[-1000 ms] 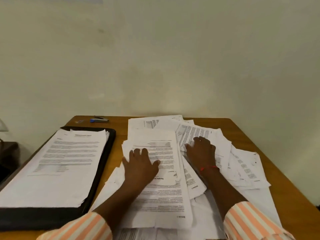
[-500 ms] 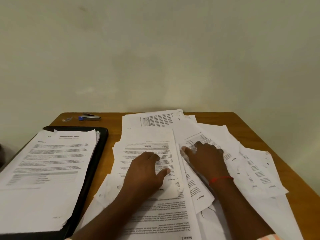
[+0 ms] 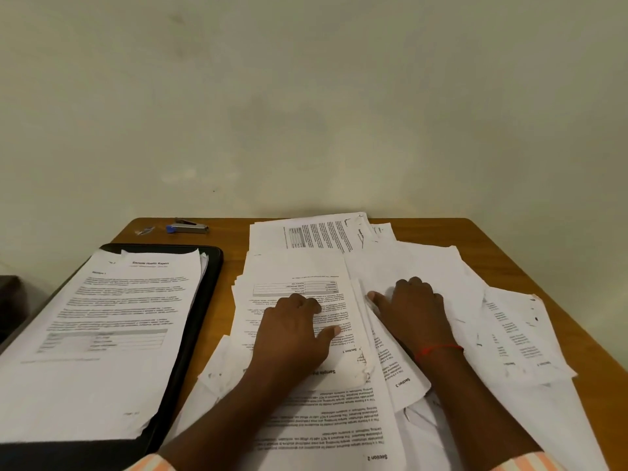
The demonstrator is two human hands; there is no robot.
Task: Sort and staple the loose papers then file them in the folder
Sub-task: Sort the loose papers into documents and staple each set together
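Loose printed papers lie in an overlapping heap across the middle and right of the wooden table. My left hand rests on the top sheet of a pile, fingers bent, thumb out to the right. My right hand, with a red thread at the wrist, presses bent fingers onto sheets just to the right, its thumb at a paper edge. At the left lies an open black folder with a stack of papers in it. A blue-tipped stapler sits at the far left edge.
A small shiny object lies beside the stapler. A plain wall stands right behind the table's far edge. Bare wood shows between folder and heap and along the right edge. Something dark stands left of the table.
Both hands have drawn back toward me over the papers, and their fingers have gone from flat to bent. The printed sheet under my right hand has shifted. The view has dropped closer.
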